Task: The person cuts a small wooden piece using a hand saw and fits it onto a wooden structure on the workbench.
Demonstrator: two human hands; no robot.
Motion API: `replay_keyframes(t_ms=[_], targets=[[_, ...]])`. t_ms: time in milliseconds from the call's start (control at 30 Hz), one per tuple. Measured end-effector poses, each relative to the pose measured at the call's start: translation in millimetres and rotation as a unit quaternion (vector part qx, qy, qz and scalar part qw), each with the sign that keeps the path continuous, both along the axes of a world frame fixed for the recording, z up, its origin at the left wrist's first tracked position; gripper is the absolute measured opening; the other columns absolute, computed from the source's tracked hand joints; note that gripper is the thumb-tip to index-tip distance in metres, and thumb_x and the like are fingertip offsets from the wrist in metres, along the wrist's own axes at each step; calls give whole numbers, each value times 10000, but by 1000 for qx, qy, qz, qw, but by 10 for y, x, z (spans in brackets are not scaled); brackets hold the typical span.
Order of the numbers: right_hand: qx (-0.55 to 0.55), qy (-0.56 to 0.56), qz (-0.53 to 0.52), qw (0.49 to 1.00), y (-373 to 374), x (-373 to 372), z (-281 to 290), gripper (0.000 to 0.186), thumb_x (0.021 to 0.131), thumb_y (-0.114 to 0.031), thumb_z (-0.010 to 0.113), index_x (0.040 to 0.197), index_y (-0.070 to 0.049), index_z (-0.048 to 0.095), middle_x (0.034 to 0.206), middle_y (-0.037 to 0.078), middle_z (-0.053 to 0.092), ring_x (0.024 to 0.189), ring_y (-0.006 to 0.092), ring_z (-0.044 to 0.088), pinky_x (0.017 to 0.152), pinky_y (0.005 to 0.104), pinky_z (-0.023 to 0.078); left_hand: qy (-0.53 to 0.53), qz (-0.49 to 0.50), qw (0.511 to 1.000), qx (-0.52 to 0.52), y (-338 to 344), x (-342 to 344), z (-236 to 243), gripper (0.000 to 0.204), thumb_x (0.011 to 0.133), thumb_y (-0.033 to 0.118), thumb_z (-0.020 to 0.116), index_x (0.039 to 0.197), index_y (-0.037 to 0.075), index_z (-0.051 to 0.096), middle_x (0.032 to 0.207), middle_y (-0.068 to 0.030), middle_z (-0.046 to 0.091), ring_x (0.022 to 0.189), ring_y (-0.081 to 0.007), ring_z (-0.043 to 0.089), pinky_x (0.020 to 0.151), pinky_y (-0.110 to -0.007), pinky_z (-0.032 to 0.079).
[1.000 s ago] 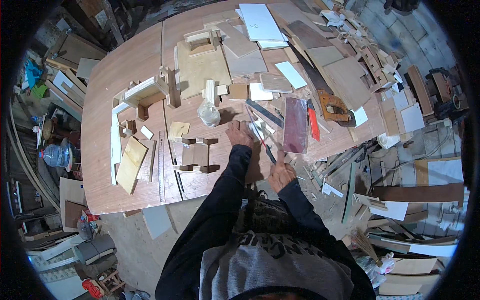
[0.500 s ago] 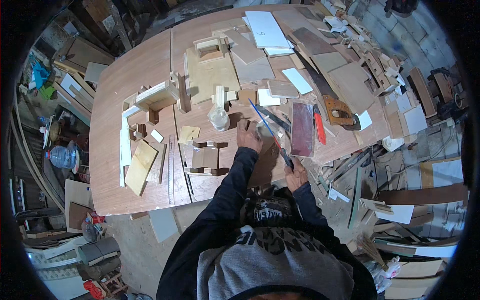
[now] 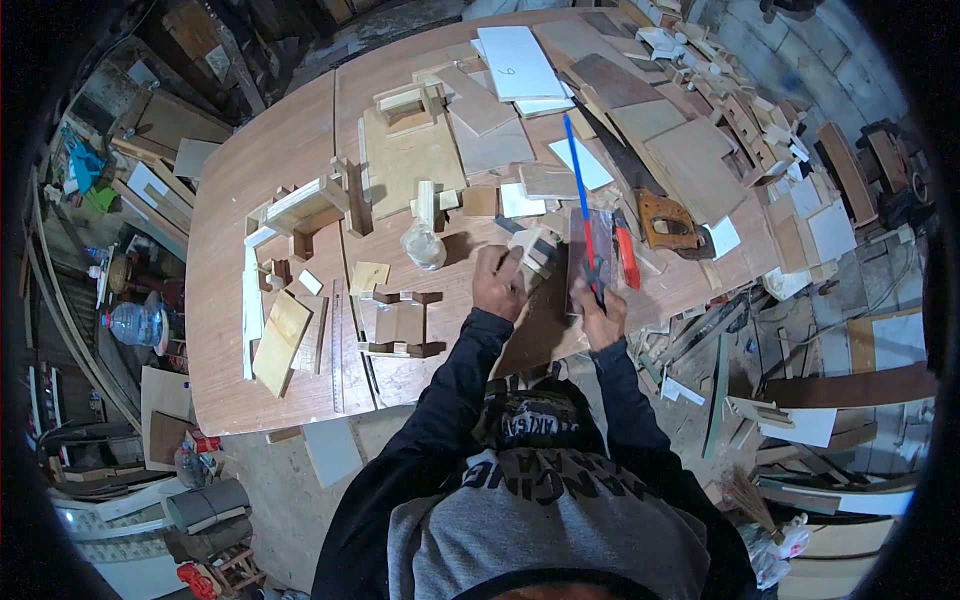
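My left hand [image 3: 500, 286] is closed on a small pale wooden piece [image 3: 541, 252], which it holds just above the table; the piece is slightly blurred. In my right hand [image 3: 601, 312] is a small hacksaw [image 3: 585, 215] with a narrow blue and red length and a dark handle. The saw points away from me, over a dark reddish board [image 3: 577, 285]. Right beside that board lies a red-handled tool [image 3: 627, 255]. To the left of my left hand stands a clear plastic bag [image 3: 424, 246] with something pale in it, against a small wooden block assembly [image 3: 427, 203].
A wood-handled handsaw [image 3: 668, 222] lies at the right among boards and offcuts. On the left are wooden frame parts [image 3: 318, 203], a small jig-like piece [image 3: 400, 324], a ruler [image 3: 338, 350] and a plywood piece [image 3: 290, 340]. A white panel [image 3: 519, 62] lies at the back.
My left hand has lifted the small wooden piece from the table. My right hand has swung the hacksaw from a leftward slant to pointing nearly straight away, over the dark reddish board.
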State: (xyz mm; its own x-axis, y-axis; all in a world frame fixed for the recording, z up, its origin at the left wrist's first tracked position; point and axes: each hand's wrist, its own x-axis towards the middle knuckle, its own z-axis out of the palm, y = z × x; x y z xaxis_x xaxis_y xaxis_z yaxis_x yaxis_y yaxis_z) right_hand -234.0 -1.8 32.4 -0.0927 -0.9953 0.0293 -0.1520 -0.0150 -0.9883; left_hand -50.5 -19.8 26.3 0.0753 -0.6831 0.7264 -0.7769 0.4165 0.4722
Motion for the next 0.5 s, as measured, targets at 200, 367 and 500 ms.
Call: replay_keyframes(t_ms=[200, 367, 500], targets=[[-8, 19, -47, 999, -417, 194, -366, 265, 796, -278, 674, 654, -78, 571, 566, -17, 504, 460, 72, 428, 419, 243, 320, -66, -63, 996, -21, 205, -297, 241, 348, 627, -14, 605, 975, 8, 614, 860, -114, 527, 769, -291, 506, 689, -363, 431], [-15, 51, -17, 998, -483, 122, -778, 250, 777, -222, 695, 624, -96, 543, 522, -38, 462, 415, 55, 392, 385, 231, 298, -68, -71, 984, 148, 388, -225, 317, 464, 672, 183, 682, 1093, 29, 560, 1049, -154, 465, 971, -323, 443, 821, -433, 379], [10, 41, 32, 999, -399, 82, -648, 235, 785, -211, 688, 630, -106, 547, 526, -43, 469, 416, 50, 389, 382, 227, 295, 173, -48, 960, 214, 372, -141, 212, 577, 770, 320, 681, 1208, 30, 442, 1084, -208, 418, 1041, -294, 413, 865, -405, 369]])
